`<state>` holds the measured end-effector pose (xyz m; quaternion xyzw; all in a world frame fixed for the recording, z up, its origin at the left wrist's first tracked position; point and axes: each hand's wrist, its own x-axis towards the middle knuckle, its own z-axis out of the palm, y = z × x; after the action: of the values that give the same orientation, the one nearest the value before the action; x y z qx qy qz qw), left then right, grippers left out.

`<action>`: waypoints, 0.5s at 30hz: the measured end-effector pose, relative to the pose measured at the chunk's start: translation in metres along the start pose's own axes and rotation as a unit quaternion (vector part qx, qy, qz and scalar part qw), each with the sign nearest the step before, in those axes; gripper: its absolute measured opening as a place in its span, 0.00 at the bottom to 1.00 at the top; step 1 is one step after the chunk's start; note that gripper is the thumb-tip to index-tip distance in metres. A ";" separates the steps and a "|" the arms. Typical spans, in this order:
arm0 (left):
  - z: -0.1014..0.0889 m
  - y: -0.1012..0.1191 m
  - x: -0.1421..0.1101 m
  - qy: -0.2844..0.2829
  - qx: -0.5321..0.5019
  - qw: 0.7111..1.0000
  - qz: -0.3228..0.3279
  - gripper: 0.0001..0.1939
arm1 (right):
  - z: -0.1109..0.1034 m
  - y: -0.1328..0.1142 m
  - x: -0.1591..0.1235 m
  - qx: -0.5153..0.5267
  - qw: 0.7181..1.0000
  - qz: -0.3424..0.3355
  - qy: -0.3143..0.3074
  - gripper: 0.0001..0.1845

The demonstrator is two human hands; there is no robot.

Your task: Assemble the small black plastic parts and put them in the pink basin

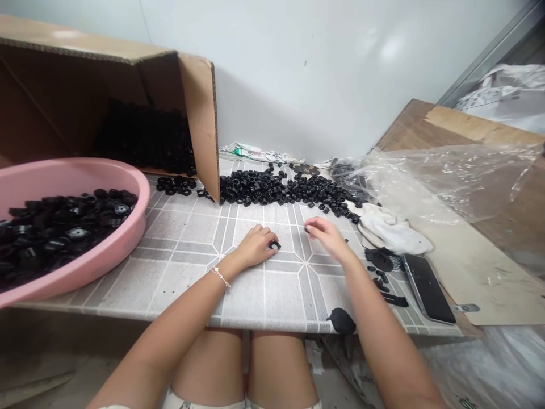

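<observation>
My left hand rests on the tile-patterned tabletop, its fingertips pinching a small black ring. My right hand sits just to the right, fingers curled down toward the surface, with nothing clearly visible in them. Beyond both hands lies a long spread of similar black rings. To the left, a pink plastic basin holds a heap of larger black round parts, some with pale centres.
A tilted cardboard box full of black parts stands at the back left. On the right are a white cloth, a black phone, loose black pieces and clear plastic sheeting. A black lump sits on the table's front edge.
</observation>
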<state>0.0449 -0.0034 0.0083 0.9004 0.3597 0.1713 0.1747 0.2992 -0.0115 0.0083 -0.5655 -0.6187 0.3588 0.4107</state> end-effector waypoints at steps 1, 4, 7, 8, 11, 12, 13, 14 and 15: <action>0.001 -0.003 0.000 0.006 -0.004 1.000 -0.011 0.11 | 0.018 -0.009 0.003 0.042 0.999 0.002 -0.034 0.13; 0.002 -0.012 0.000 0.021 -0.009 0.998 -0.055 0.12 | 0.064 -0.023 0.007 0.119 0.985 0.018 -0.125 0.14; 0.003 -0.016 -0.001 0.030 0.006 0.995 -0.093 0.13 | 0.087 -0.018 0.005 0.143 0.986 0.004 -0.091 0.17; 0.003 -0.016 -0.002 0.032 0.007 0.995 -0.098 0.13 | 0.090 -0.015 0.004 0.143 0.988 -0.005 -0.063 0.17; 0.004 -0.016 -0.002 0.033 0.002 0.994 -0.102 0.13 | 0.091 -0.007 0.001 0.108 0.993 -0.034 -0.016 0.17; 0.004 -0.015 -0.001 0.032 0.003 0.994 -0.103 0.13 | 0.090 -0.005 0.001 0.087 0.995 -0.046 -0.019 0.17; 0.004 -0.015 -0.001 0.031 0.005 0.994 -0.105 0.13 | 0.089 -0.004 0.001 0.068 0.996 -0.057 -0.027 0.16; 0.004 -0.014 -0.001 0.031 0.005 0.994 -0.108 0.13 | 0.088 -0.003 0.001 0.053 0.996 -0.067 -0.036 0.15; 0.004 -0.014 -0.001 0.030 0.004 0.993 -0.110 0.13 | 0.087 -0.002 0.001 0.044 0.995 -0.075 -0.044 0.15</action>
<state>0.0377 0.0048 -0.0019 0.8505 0.4622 0.1768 0.1782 0.2187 -0.0086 -0.0252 -0.4829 -0.6605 0.3784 0.4330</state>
